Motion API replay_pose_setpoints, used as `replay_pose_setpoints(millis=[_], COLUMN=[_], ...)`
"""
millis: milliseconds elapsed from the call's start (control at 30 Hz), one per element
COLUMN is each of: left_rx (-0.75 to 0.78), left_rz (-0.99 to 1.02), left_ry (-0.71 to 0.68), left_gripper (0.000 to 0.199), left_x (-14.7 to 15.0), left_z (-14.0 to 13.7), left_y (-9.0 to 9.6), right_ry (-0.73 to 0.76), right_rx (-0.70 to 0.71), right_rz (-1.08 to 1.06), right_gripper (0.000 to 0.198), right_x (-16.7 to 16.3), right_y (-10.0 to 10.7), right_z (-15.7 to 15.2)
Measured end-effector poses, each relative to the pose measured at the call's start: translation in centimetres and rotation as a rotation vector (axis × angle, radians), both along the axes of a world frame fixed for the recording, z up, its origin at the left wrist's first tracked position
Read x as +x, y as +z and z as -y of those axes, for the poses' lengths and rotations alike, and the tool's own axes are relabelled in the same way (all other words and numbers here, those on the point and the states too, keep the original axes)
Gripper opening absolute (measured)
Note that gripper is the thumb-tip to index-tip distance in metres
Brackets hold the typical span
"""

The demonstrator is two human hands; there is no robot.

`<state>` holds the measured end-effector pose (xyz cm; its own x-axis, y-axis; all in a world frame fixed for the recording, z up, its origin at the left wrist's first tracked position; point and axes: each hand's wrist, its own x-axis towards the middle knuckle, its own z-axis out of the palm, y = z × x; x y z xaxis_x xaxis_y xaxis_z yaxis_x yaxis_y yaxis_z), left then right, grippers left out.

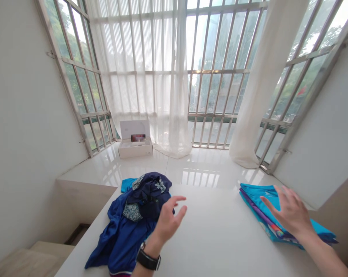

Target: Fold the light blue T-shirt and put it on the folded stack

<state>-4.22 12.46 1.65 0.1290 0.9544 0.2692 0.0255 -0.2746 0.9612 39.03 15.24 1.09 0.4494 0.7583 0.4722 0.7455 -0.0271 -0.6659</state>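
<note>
On the left of the white table lies a crumpled heap of clothes [119, 231], dark navy with patterned patches on top and royal blue below. My left hand [169, 219], with a black watch on its wrist, hovers by the heap's right edge, thumb and fingers apart and nothing between them. A stack of folded clothes [266, 189], bright blue on top with purple and multicoloured layers beneath, sits at the right side. Over that stack is my right hand [290, 211], its fingers spread; whether it touches the top cloth I cannot tell.
An opened white box [135, 150] stands on the window ledge at the back left, partly blurred inside. Sheer white curtains [174, 127] hang before the barred windows. Walls rise on both sides, and a beige surface [47, 259] is low at the left.
</note>
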Motion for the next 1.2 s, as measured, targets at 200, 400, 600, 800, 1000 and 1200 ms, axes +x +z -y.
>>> replay_pose_setpoints(millis=[200,400,600,800,1000,1200], left_rx=[0.267,0.25,0.277,0.355,0.286,0.147], left_rz=[-0.767,-0.785,-0.465,-0.609,-0.915,-0.887], left_ry=[0.659,0.595,0.532,0.595,0.741,0.734], left_gripper=[0.053,0.039,0.021,0.018,0.044,0.055], left_x=[-6.0,-6.8,-7.4,-7.8,-8.8,-9.1], left_z=[-2.5,-2.2,-2.0,-1.5,-1.6,-1.9], left_y=[-1.8,-4.5,-3.7,-3.2,-3.4,-3.3], right_ry=[0.383,0.439,0.363,0.39,0.428,0.421], right_rx=[0.206,0.173,0.138,0.097,0.058,0.04], right_rz=[0.089,0.151,0.04,0.003,0.03,0.039], right_gripper=[0.045,0.032,0.031,0.032,0.032,0.032], right_x=[-12.5,-18.0,-17.1,-17.1,-16.9,-16.7], right_y=[-2.9,-9.3,-10.7,-10.4,-10.2,-10.2], right_z=[4.1,4.7,4.0,4.3,4.5,4.5])
